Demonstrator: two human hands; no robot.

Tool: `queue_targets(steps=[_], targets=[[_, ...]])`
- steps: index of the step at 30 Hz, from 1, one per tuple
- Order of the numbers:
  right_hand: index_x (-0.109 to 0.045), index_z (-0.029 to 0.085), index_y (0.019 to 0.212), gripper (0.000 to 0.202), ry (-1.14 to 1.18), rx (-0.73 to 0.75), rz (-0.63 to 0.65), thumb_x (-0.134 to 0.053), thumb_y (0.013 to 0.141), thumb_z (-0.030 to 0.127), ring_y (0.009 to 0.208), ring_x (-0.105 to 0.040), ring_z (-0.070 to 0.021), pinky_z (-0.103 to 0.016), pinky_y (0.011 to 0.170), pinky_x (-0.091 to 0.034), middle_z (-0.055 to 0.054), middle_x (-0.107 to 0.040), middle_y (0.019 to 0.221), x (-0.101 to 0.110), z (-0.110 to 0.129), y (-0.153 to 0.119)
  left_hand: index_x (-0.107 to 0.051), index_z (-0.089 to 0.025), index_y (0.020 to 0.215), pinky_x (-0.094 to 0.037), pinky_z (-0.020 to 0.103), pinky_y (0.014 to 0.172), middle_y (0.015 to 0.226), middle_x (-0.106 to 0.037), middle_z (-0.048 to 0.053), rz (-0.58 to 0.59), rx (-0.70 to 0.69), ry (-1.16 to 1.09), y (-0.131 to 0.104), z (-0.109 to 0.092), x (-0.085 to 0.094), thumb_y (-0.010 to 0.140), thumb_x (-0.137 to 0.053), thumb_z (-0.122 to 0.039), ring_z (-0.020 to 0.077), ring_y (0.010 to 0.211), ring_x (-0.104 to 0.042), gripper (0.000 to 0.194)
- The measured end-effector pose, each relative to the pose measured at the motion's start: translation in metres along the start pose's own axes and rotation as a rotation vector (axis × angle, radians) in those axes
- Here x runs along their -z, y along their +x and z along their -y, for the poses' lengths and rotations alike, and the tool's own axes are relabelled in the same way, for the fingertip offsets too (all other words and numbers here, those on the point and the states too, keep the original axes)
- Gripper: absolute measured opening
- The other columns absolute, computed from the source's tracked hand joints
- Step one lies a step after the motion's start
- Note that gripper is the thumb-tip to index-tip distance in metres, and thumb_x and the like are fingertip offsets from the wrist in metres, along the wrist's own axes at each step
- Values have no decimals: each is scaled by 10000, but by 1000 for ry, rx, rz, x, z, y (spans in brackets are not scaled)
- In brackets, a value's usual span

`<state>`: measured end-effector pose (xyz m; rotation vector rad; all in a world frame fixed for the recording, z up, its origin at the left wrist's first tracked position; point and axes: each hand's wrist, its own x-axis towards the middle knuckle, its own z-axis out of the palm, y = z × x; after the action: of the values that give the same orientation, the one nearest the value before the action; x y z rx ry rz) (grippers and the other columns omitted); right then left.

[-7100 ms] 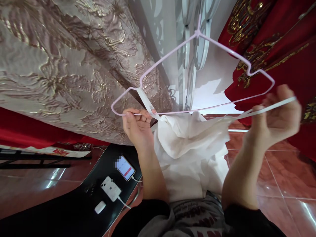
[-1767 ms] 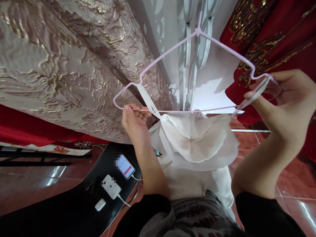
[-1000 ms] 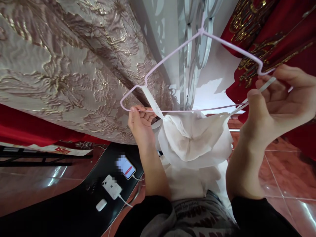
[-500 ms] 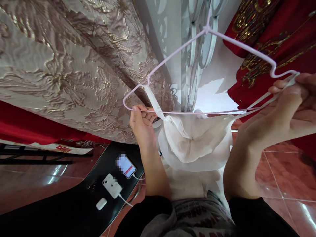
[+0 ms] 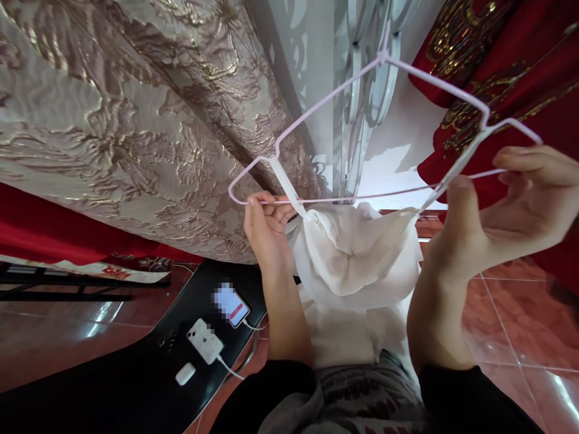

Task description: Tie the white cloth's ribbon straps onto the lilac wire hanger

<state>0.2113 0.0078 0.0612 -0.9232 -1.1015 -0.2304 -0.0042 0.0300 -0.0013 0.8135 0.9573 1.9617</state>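
A pale pink clothes hanger hangs in front of me, its neck near the white metalwork. My left hand pinches the hanger's lower bar close to its left corner. From the hanger's two notches a cream garment hangs by thin white straps; the left strap and the right strap both run down to its top edge. My right hand is beside the hanger's right end, thumb and fingers apart, holding nothing that I can see. The garment drapes down to my lap.
Brocade fabric with gold flowers fills the left side. Red fabric with gold trim hangs at the right. A black bench at lower left bears two phones with cables and a white case. White scrolled metalwork stands behind the hanger.
My right hand has let go of the right strap, which now sits in the hanger's right notch. The hand has opened and moved slightly down. My left hand keeps its pinch.
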Motion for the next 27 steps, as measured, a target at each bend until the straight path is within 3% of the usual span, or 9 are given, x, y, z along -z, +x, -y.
queue_targets(steps=[2, 6, 8, 12, 15, 19, 21, 24, 27], targets=[[-741, 299, 1083, 169, 41, -7, 151, -707, 932, 231, 1116, -685, -233, -487, 1056, -550, -21, -693, 1047, 0, -4, -6, -616, -228, 969, -633, 301, 771, 924, -769, 48, 60, 46, -10, -3, 1, 0, 922, -730, -698, 196, 779, -782, 487], [-717, 281, 1239, 279, -17, -112, 798, -668, 965, 264, 1232, -680, -236, -488, 1097, -543, -35, -739, 1264, -2, -18, -18, -689, -239, 1082, -616, 311, 827, 1126, -778, 75, 132, 107, 68, -13, -2, 6, 894, -820, -583, 164, 785, -741, 414], [-723, 278, 1248, 297, -69, -83, 928, -675, 955, 284, 1339, -626, -265, -522, 1168, -504, -50, -705, 1359, -3, -27, -23, -736, -226, 1056, -600, 304, 865, 1099, -774, 79, 178, 125, 194, -19, -10, 14, 928, -803, -520, 173, 854, -735, 328], [-751, 292, 1178, 230, -84, -98, 839, -663, 966, 301, 1307, -631, -259, -532, 1178, -482, -41, -721, 1313, 0, -34, -28, -791, -187, 907, -574, 309, 915, 965, -761, 108, 331, 125, 402, -29, -38, 20, 1011, -723, -453, 216, 961, -717, 294], [-757, 285, 1133, 190, -27, -112, 834, -656, 973, 295, 1270, -660, -239, -504, 1146, -507, -27, -747, 1280, 3, -29, -29, -832, -206, 1050, -589, 316, 771, 927, -748, 113, 369, 77, 232, -26, -61, 9, 944, -788, -527, 243, 907, -715, 342], [-769, 284, 1067, 146, 19, -159, 840, -651, 980, 289, 1220, -689, -218, -461, 1075, -560, -6, -775, 1233, 6, -20, -29, -808, -260, 1169, -634, 327, 791, 1311, -726, 103, 274, 3, -27, -8, -80, -3, 916, -749, -654, 315, 1272, -667, 472], [-772, 291, 1061, 140, 20, -175, 831, -658, 981, 296, 1225, -690, -215, -461, 1078, -565, 2, -779, 1227, 8, -20, -28, -787, -283, 1180, -628, 294, 865, 1497, -649, 14, 147, -69, -84, 1, -75, 3, 1046, -582, -578, 273, 1459, -550, 383], [-775, 293, 1058, 132, 23, -170, 803, -670, 978, 299, 1261, -689, -220, -497, 1148, -534, 3, -779, 1240, 12, -24, -25, -765, -315, 1181, -585, 259, 765, 1489, -659, -58, -85, -133, -117, 7, -51, 21, 1132, -402, -328, 191, 1411, -601, 366], [-771, 296, 1079, 142, 57, -170, 842, -669, 980, 302, 1333, -666, -232, -533, 1196, -512, -4, -758, 1318, 13, -23, -28, -763, -265, 1159, -522, 218, 623, 1391, -726, 32, -187, -65, -72, 3, -21, 28, 1019, -663, -321, 178, 1101, -744, 181]])
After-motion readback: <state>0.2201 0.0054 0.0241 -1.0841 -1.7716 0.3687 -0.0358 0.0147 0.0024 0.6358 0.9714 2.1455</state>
